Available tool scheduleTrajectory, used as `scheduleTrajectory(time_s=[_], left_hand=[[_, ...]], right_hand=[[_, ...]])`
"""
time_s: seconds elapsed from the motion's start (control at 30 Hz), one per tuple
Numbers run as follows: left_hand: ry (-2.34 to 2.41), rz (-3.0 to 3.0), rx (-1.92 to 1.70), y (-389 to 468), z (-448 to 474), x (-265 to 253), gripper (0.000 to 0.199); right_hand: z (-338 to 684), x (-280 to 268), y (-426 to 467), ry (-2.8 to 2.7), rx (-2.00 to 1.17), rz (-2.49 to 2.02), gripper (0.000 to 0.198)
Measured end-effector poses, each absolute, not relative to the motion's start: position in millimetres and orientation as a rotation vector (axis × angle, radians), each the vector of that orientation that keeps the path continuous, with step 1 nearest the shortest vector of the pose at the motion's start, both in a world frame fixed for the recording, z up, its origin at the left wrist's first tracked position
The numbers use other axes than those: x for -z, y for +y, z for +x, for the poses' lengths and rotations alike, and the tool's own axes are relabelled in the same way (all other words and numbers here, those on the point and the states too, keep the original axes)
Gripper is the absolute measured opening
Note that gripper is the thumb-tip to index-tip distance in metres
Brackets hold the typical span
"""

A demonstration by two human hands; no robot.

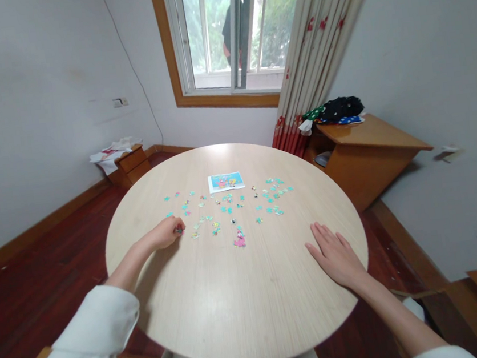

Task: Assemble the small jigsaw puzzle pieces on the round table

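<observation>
Pinch and palm

Left hand: grip closed on one dark-and-pink jigsaw piece, left side of round pale-wood bench. Right hand: open, palm down. One pink jigsaw cluster, one blue printed sheet; turquoise pieces too small to count.

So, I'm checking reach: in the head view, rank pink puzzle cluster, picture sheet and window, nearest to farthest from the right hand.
1. Pink puzzle cluster: left of the hand
2. Picture sheet: farther across the table
3. Window: far wall
</observation>
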State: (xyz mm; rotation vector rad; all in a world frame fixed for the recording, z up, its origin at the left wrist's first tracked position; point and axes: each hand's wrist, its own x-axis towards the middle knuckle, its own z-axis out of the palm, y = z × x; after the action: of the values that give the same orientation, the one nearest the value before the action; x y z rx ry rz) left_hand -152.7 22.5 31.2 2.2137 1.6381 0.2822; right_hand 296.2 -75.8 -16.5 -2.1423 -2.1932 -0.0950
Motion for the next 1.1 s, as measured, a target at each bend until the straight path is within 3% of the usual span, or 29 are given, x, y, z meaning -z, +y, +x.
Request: scheduleTrajectory(time_s=[0.37,0.7,1.1], left_hand=[[1.602,2.081,-0.458,9,-157,-26,0.02],[1.587,2.133,-0.3,17,-154,-35,0.018],[1.352,1.795,-0.63,6,-114,-41,0.016]], right_hand=[[297,18,-75,-2.198,0.104,-2.138,0.062],[296,16,-76,-2.193,0.101,-2.13,0.062],[297,19,-76,-2.175,0.108,-2.125,0.062]])
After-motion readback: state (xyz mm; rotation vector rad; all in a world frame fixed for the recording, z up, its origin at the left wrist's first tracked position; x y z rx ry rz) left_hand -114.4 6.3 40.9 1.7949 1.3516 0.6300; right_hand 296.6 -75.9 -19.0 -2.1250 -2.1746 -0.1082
